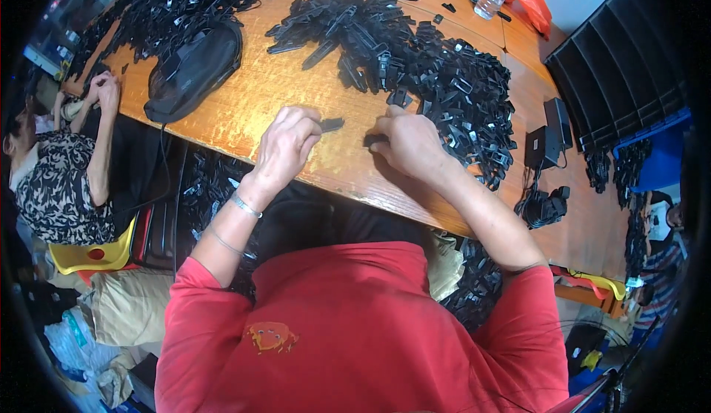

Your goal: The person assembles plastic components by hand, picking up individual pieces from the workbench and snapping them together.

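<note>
1. Wooden table (348, 165).
2. Pile of black parts (463, 91) on it.
3. Right hand (412, 139) near the pile, fingers bunched; cannot tell what they pinch.
4. Left hand (287, 142), fingers pinching a dark strip (332, 125).
5. That strip, jutting between the hands.

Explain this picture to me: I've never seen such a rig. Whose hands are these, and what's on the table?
There is no machine: these are one person's bare hands, seen by a fisheye camera on their head looking down, so straight edges look bent. The left hand holds a dark flat strip; the right hand pinches a dark piece, mostly hidden. On the wooden table lie a heap of small black clip-like parts, a pile of longer black pieces and a black bag.
</note>
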### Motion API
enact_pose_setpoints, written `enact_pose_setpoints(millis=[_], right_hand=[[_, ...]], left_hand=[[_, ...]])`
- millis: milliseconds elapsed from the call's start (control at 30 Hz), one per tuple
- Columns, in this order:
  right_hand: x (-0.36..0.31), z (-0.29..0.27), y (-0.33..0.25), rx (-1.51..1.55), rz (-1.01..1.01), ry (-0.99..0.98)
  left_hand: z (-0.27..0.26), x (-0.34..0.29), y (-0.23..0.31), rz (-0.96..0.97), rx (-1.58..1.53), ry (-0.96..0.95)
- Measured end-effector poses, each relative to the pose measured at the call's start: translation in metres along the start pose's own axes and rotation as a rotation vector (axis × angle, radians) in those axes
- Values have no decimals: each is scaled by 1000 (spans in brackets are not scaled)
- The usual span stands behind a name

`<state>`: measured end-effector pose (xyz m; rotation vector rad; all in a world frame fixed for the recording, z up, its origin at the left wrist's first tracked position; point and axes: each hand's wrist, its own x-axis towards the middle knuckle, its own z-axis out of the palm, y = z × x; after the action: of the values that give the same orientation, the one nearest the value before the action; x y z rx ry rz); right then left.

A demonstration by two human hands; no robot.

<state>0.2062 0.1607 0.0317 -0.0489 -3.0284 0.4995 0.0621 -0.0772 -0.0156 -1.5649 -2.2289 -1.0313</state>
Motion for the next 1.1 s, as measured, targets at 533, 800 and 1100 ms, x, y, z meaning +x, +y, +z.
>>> enact_pose_setpoints(millis=[533, 800, 1100], right_hand=[[32, 44, -16, 200, -129, 242], [76, 67, -27, 181, -327, 270], [27, 2, 31, -60, -214, 316]], left_hand=[[-3, -8, -15, -152, -64, 17], [-8, -11, -19, -216, -39, 46], [-151, -55, -36, -487, 93, -394]])
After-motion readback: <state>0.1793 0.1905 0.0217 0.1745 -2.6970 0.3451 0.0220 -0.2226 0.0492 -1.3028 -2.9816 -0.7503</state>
